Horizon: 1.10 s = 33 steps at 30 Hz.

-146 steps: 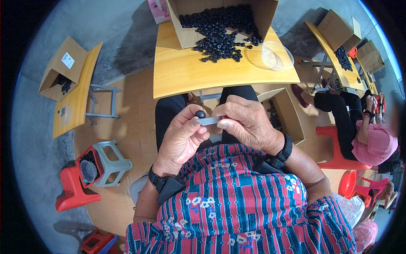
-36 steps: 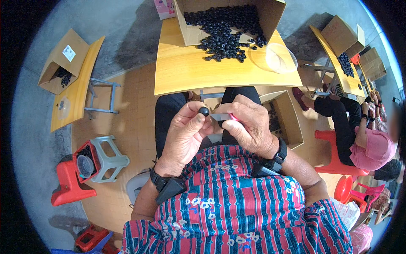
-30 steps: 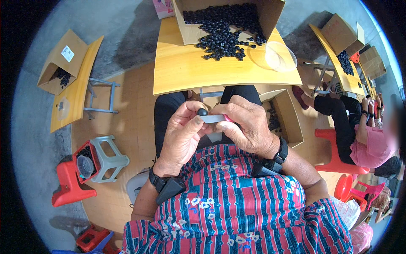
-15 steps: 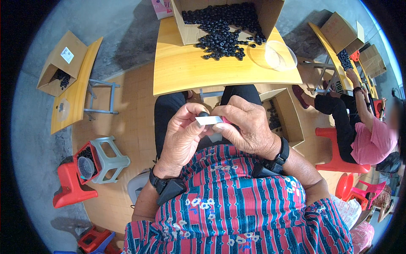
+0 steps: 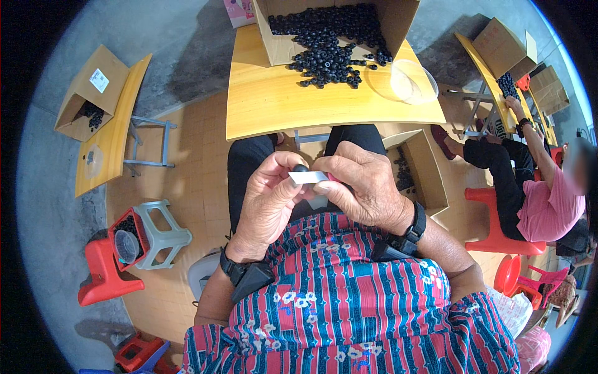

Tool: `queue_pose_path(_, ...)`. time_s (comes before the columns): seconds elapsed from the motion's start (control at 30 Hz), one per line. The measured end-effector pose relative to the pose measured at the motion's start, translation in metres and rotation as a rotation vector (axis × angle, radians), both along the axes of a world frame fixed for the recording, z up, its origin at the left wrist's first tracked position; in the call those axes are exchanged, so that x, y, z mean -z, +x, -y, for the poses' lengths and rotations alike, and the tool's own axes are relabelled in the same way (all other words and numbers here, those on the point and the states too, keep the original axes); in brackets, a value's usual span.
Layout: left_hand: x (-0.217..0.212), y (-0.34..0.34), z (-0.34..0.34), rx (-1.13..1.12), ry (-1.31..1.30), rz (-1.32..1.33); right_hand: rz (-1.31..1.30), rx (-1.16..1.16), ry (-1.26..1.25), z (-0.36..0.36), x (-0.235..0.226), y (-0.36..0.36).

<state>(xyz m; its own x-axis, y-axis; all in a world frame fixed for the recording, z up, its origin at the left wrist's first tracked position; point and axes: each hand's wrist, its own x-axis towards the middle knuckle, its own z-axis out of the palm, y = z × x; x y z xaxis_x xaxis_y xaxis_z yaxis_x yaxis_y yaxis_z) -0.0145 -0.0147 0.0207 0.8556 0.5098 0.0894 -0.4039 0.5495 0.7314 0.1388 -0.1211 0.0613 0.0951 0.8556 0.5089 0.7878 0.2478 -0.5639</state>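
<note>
Over my lap, my left hand pinches a small black round part between thumb and fingers. Closed around the pink handle of a small knife is my right hand; its flat, pale blade with a slanted end reaches to my left thumb and lies against or just beside the black part. Whether the edge touches the part, I cannot tell. A large heap of similar black parts spills from a tipped cardboard box onto the yellow table in front of me.
A clear round lid or dish lies at the table's right. Below it stands an open cardboard box with black parts. Stools and a red crate are at left. A person in pink works at another table on the right.
My hands, the knife and the black part look nearly unmoved. On the right, the person in pink has shifted posture, the reaching arm now lower.
</note>
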Motion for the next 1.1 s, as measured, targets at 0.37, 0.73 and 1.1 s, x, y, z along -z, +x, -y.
queue_pose_path(0.37, 0.000, 0.002, 0.000, -0.023, 0.010, -0.007, -0.043, -0.004, -0.003, -0.001, 0.007, 0.002)
queue_pose_path(0.73, 0.005, 0.001, -0.001, 0.063, -0.072, 0.045, -0.239, 0.033, -0.021, -0.002, 0.007, 0.005)
queue_pose_path(1.1, 0.005, 0.001, -0.002, 0.049, -0.090, 0.040, -0.106, -0.080, -0.030, -0.001, 0.010, 0.003)
